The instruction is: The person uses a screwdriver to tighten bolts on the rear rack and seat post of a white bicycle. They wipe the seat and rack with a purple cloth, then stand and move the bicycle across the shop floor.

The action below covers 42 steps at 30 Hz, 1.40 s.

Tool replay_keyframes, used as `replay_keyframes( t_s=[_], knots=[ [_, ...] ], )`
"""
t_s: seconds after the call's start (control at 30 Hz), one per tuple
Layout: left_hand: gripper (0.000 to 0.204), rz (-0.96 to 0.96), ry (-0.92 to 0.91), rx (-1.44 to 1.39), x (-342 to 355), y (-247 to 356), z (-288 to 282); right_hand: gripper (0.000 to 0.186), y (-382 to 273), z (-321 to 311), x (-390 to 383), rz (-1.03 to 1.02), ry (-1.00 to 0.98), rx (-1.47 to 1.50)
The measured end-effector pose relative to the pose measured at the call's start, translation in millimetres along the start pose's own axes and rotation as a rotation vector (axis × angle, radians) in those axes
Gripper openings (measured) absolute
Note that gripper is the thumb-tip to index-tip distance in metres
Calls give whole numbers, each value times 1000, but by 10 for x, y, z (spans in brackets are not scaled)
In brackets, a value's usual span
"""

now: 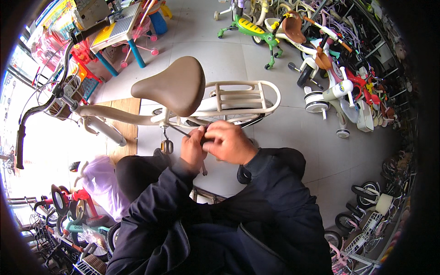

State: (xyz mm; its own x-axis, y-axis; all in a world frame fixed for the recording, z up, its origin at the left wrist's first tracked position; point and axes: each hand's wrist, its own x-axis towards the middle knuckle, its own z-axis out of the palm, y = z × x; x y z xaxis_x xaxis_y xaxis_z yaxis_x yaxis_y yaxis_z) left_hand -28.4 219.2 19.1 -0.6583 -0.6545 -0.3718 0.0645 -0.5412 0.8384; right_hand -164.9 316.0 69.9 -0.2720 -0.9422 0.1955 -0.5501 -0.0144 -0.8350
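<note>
A cream bicycle frame (105, 110) with a brown saddle (167, 82) and a slatted rear rack (243, 96) stands before me. Just below the saddle and rack, my left hand (192, 146) has its fingers closed around a small dark part at the end of a thin dark rod (178, 129). My right hand (229, 142), slightly blurred, is curled over that same spot, touching or beside my left fingers; what exactly it grips is hidden. A pedal (167, 146) hangs to the left of my hands, and handlebars (20, 137) reach to the far left.
Kids' ride-ons (256, 34) and small bikes crowd the right. A toy table (114, 34) stands at upper left. A wooden board (128, 142) lies under the frame. A purple bag (103, 183) and red balance bike (91, 204) are at lower left; more bikes (366, 195) line the lower right.
</note>
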Motion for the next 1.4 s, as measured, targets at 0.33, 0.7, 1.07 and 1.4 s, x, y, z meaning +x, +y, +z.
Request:
replay_keyframes(
  t_s=[0.33,0.7,1.07,1.4],
  knots=[
    [45,145,-120,129,-145,653,87,33,351,-248,-41,482,-107,401],
    [33,912,93,584,595,1189,-564,48,1640,369,-370,1064,-544,-331],
    [24,1051,171,704,923,1222,-845,41,2697,1322,-464,947,323,-338],
    [19,1090,316,683,1368,1540,-797,41,2567,1322,-582,962,-41,-427]
  ],
)
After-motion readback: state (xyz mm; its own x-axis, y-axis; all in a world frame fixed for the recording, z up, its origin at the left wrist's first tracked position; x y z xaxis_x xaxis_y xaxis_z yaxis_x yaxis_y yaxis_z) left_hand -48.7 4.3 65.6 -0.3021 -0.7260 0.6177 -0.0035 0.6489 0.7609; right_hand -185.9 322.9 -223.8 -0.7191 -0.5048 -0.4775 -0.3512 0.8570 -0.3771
